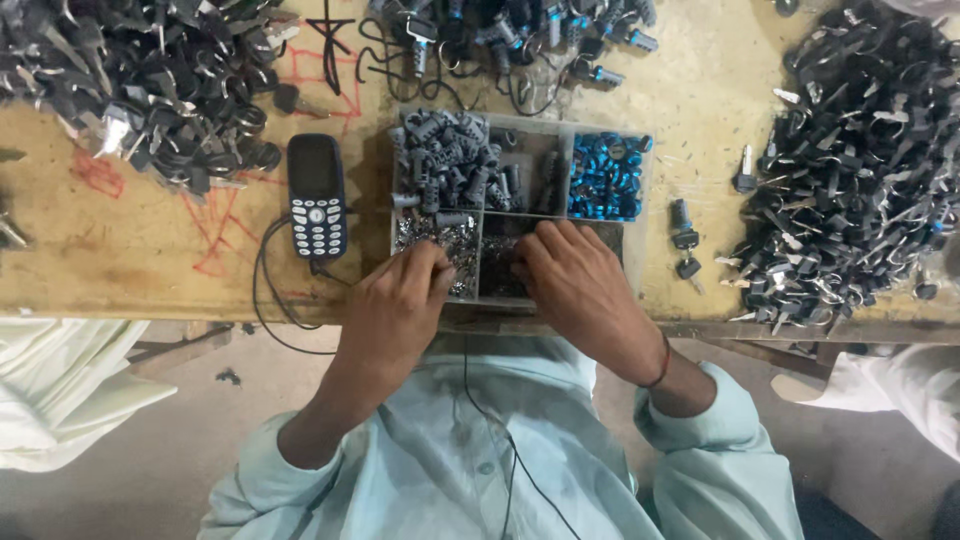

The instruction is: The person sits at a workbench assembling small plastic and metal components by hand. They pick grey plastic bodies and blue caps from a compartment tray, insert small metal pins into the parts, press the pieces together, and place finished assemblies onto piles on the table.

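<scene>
Hands (400,300) curled, knuckles up, over tray (640,200)

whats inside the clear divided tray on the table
The tray holds grey cylinder parts, blue rings and small shiny metal bits. The left hand and right hand cover the front compartments, so those contents are partly hidden.

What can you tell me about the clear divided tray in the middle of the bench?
The compartment tray is a shallow box of clear plastic, lying flat on the worn wooden bench, split into several cells. The back cells hold grey cylindrical parts and shiny blue ones; a front cell holds small silvery bits. The left hand and right hand both rest over its front row, fingers dipping into the cells. A keypad phone lies just beside it.
</scene>
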### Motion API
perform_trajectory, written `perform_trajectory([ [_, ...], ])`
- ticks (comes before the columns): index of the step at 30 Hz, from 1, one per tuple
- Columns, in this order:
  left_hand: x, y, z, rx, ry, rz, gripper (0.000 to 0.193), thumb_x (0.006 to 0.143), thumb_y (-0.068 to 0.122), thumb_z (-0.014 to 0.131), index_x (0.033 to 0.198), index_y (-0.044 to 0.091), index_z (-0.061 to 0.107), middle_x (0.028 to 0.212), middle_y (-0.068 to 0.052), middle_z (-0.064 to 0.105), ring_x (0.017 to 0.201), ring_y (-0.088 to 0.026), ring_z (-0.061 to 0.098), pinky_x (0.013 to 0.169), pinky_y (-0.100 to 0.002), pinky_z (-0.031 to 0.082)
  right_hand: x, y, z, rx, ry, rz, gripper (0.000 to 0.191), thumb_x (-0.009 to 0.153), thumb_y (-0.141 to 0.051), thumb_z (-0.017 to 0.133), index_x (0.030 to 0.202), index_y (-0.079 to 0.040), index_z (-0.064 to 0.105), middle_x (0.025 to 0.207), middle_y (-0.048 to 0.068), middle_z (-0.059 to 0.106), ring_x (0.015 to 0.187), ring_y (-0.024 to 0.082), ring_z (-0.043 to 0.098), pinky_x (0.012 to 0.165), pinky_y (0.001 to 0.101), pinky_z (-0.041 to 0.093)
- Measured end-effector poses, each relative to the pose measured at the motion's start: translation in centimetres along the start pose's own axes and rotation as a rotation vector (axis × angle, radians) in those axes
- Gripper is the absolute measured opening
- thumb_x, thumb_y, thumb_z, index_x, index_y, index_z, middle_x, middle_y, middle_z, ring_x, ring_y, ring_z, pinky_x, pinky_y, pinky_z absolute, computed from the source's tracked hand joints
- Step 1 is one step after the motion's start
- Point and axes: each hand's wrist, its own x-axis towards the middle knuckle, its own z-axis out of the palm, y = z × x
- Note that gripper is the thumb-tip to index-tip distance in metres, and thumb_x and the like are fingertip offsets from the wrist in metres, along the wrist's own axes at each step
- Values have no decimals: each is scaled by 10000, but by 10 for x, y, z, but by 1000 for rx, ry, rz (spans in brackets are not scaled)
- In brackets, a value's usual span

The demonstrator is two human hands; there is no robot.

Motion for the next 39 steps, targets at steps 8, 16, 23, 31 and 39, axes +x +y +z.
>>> perform_trajectory([
  [8, 6, -19, -24, -194, 99, -12, 140, 904, 64, 746, 1039, 56, 709, 962, -89, 729, 849, -280, 723, 705, -375, 556, 7, -5, 2, 440, -59, 377, 122, 925, -93, 725, 1028, -57, 671, 944, 71, 622, 751, 214, 635, 642, 324, 503],
  [16, 5, -21, -29, -343, 59, -167, 127, 941, 101, 731, 1062, 61, 731, 916, -90, 764, 763, -211, 751, 657, -326, 563, -8, 6, 21, 969, 108, 301, 56, 1068, -64, 613, 1081, -12, 595, 1029, 26, 540, 829, 106, 539, 692, 256, 451],
  [23, -4, -24, -32, -370, 36, -178, 169, 957, 115, 708, 1116, 61, 731, 900, -108, 772, 700, -182, 744, 640, -308, 570, -11, -5, 23, 1178, 18, 508, 97, 1028, -118, 610, 1043, -22, 599, 981, -2, 527, 689, 40, 540, 554, 209, 440],
  [31, -10, -25, -33, -575, 5, -271, 151, 997, 100, 660, 1133, 54, 706, 890, -39, 769, 776, -81, 769, 665, -248, 600, -10, -10, 25, 1134, 2, 536, 95, 1023, -103, 611, 1065, -21, 592, 988, -2, 525, 730, 45, 567, 566, 211, 467],
  [39, -12, -29, -25, -526, 14, -395, 73, 974, 63, 684, 1041, 34, 675, 798, 3, 682, 669, -63, 620, 613, -230, 522, -13, -7, 27, 1136, -20, 524, 97, 1030, -111, 609, 1064, -21, 591, 987, -1, 526, 749, 44, 573, 570, 213, 476],
])
